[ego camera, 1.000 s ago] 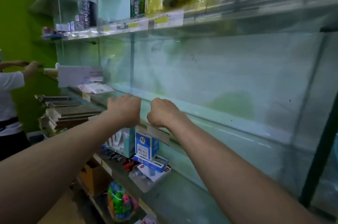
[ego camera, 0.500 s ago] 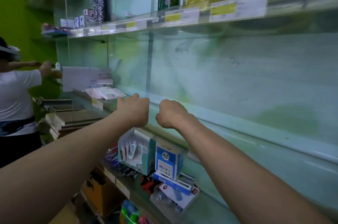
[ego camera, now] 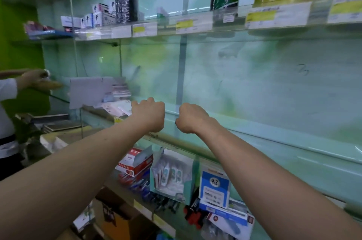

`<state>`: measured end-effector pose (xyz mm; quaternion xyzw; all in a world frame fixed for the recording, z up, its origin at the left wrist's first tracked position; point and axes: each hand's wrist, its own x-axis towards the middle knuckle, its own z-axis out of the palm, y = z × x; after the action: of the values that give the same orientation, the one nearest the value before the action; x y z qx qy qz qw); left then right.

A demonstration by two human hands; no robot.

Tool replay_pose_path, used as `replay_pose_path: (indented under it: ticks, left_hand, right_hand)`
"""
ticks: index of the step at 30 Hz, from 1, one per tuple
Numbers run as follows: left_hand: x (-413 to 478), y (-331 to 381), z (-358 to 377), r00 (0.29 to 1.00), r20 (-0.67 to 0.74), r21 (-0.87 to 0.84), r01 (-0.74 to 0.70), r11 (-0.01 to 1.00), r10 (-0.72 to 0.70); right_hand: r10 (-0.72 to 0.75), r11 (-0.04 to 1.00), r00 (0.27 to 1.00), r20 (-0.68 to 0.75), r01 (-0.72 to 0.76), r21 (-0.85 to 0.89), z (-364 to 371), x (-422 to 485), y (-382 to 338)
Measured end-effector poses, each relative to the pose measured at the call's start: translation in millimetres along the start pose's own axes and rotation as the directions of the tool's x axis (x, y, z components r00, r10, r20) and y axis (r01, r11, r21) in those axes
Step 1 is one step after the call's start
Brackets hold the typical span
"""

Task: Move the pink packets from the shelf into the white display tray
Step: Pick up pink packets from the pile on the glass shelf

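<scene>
Both my fists, left hand (ego camera: 149, 115) and right hand (ego camera: 191, 118), are clenched empty at frame centre; the pink packets (ego camera: 119, 90) left of centre look light, flimsy, best pinched by their edges.

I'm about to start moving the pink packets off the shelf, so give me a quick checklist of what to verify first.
1. Left hand free: cannot tell, fingers curled, palm hidden.
2. Right hand free: cannot tell, also a closed fist.
3. Packets located: cannot tell, a blurred stack lies left of the hands.
4. White display tray found: cannot tell, only a pale box by that stack.
5. Shelf edge under the hands: ok, bare.
6. Other person clear of the stack: not ok, their hand reaches close.
</scene>
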<state>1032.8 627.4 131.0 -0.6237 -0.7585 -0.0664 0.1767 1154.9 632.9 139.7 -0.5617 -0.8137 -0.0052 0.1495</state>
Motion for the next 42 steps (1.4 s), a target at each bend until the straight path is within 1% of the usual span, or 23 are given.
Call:
replay_pose_path:
  ticks: [5, 9, 15, 21, 26, 33, 36, 40, 42]
  left_hand:
    - [29.0, -12.2, 17.9, 1.0, 0.008, -0.042, -0.018, 0.999, 0.019]
    - [55.3, -18.2, 31.7, 1.0, 0.011, -0.042, -0.02, 0.999, 0.02]
    - [107.9, -19.3, 46.3, 0.999, -0.039, -0.035, -0.025, 0.999, 0.023]
    - [151.2, -29.5, 68.3, 1.0, -0.004, -0.05, 0.005, 0.999, -0.005]
    - [175.7, -46.3, 85.0, 1.0, 0.011, -0.045, -0.006, 0.999, 0.007]
    - [204.7, -84.7, 100.0, 0.998, 0.049, -0.036, -0.038, 0.999, 0.04]
    - [215.1, -103.2, 102.9, 0.995, 0.085, -0.034, -0.053, 0.998, 0.056]
    - [224.6, -125.2, 107.2, 0.985, 0.154, -0.038, -0.078, 0.996, 0.083]
    - [227.2, -135.1, 110.5, 0.974, 0.198, -0.039, -0.105, 0.994, 0.11]
  right_hand:
    - [0.011, 0.999, 1.0, 0.006, -0.011, -0.034, 9.5, 31.9, -8.4]
    - [-0.006, 0.998, 1.0, 0.004, 0.006, -0.059, 17.2, 61.1, -10.5]
    - [-0.018, 0.998, 1.0, -0.012, 0.017, -0.058, 23.4, 116.3, -4.8]
    - [-0.038, 0.998, 0.999, -0.006, 0.038, -0.049, 35.8, 157.1, -6.5]
    - [-0.03, 0.997, 0.999, 0.039, 0.032, -0.069, 46.6, 180.5, -14.5]
    - [-0.054, 0.996, 0.998, 0.045, 0.057, -0.071, 64.0, 205.0, -44.4]
    - [-0.066, 0.994, 0.997, 0.042, 0.069, -0.085, 75.7, 216.1, -62.6]
    - [-0.057, 0.997, 0.995, 0.087, 0.062, -0.053, 91.1, 227.8, -87.9]
    - [-0.044, 0.999, 0.988, 0.147, 0.043, 0.009, 98.1, 232.7, -99.4]
